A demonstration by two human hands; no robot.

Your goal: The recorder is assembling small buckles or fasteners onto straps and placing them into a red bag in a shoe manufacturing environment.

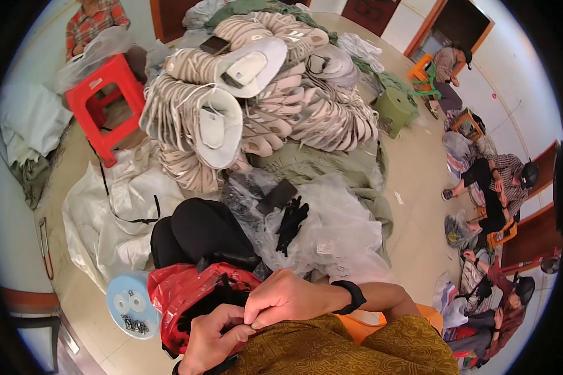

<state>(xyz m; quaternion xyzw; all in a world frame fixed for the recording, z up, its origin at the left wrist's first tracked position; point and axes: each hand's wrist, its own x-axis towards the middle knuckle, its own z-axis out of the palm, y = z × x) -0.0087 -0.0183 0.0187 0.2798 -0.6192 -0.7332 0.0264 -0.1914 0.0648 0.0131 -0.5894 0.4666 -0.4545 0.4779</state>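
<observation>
My left hand and my right hand meet above my lap, thumbs and fingertips pinched together. Whatever lies between the fingertips is too small or hidden to name. Just beyond them, a red plastic bag gapes, with dark material inside. Left of the bag is a round light blue surface carrying two white discs and a small heap of metal pieces. Black rounded padded pieces lie beyond the bag, beside a clear plastic sheet with a bundle of black strips on it.
A large pile of stacked beige striped pieces fills the middle of the floor. A red stool stands at left, near white cloth sacks. A green bucket is behind the pile. Several other people sit along the right wall.
</observation>
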